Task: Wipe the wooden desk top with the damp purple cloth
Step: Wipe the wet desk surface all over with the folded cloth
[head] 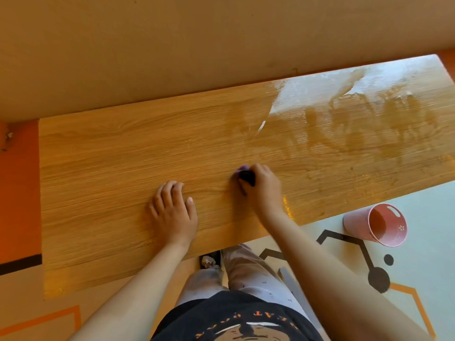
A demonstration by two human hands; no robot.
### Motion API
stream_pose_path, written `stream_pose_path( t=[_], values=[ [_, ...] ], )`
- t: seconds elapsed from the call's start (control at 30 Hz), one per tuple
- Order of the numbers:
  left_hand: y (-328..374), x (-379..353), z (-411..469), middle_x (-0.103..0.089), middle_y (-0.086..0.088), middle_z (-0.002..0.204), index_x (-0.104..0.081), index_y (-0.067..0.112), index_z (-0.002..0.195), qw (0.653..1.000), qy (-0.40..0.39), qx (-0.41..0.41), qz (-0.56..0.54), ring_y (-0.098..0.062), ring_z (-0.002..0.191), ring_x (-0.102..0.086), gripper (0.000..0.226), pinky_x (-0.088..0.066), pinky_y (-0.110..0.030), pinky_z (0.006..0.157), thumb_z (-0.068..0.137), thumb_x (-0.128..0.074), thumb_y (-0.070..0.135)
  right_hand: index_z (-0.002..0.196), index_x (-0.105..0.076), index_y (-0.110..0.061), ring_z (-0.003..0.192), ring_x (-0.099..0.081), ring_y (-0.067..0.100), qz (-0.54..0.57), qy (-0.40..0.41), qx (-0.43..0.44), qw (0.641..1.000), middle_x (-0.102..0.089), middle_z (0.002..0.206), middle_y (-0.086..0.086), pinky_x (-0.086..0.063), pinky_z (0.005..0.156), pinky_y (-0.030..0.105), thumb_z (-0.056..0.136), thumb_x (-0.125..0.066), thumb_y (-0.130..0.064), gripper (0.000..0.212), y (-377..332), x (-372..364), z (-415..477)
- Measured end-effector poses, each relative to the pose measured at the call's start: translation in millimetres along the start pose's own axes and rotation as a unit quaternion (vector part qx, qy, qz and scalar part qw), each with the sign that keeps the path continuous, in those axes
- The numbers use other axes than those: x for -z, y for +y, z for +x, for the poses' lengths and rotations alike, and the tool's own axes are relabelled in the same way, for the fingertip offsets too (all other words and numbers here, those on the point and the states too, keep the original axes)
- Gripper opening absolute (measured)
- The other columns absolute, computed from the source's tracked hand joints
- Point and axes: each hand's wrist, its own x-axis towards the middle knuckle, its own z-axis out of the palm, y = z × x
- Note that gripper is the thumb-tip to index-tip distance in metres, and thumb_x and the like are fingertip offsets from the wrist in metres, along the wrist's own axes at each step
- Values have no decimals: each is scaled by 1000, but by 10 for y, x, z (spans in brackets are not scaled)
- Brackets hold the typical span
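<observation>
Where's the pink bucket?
In the head view, the pink bucket sits on the floor at the right, just off the near edge of the wooden desk top, right of the right hand.

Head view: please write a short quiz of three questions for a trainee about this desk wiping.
1. True or false: the left hand holds the purple cloth.
2. Which part of the desk top looks wet and shiny? A the left end; B the right end; C no part.
3. What is on the floor beside the desk?
Key: 1 false, the right hand grips it; 2 B; 3 a pink bucket.
</observation>
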Motion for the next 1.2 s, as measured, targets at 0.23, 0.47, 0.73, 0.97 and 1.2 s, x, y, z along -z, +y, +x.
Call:
stream_pose_path(
  t=[0.23,0.47,0.73,0.97,1.2],
  values=[
    [-2,-4,11,-49,-7,136,-53,14,125,1000,4,0,2,-30,128,-39,41,-31,-49,101,91,-42,34,93,-59,-8,85,-57,25,8,-5,37,999,-62,96,6,-39,63,31,87,-63,-28,21,-92,-25,339],
    [141,97,202,-53,-8,132,-55,12,122,998,51,-23,-41,-31,123,-45,39,-26,-49,106,89,-47,31,98,-59,-5,93,-57,31,-20,72,-108,991,-63,103,15,-34,71,29,86,-65,-20,20,671,646,706],
    [361,-19,1149,-55,-8,131,-58,12,117,994,64,-75,-40,-31,122,-46,31,-31,-49,104,89,-52,23,92,-61,-11,86,-58,29,-5,-7,8,1000,-62,94,7,-33,64,29,80,-69,-22,18,71,118,535],
    [365,-91,1225,-58,-3,125,-60,14,112,995,75,-37,-44,-27,119,-46,27,-30,-43,103,86,-55,18,96,-61,-9,88,-58,28,-2,-37,96,995,-62,96,7,-37,61,31,86,-63,-32,25,-342,-126,855],
    [376,-109,1233,-57,-4,126,-59,13,112,996,76,-33,-42,-29,116,-47,29,-33,-46,99,85,-53,19,94,-60,-10,83,-57,27,-70,47,-15,996,-60,95,7,-33,62,28,86,-64,-30,22,504,580,1399]
  ],
)
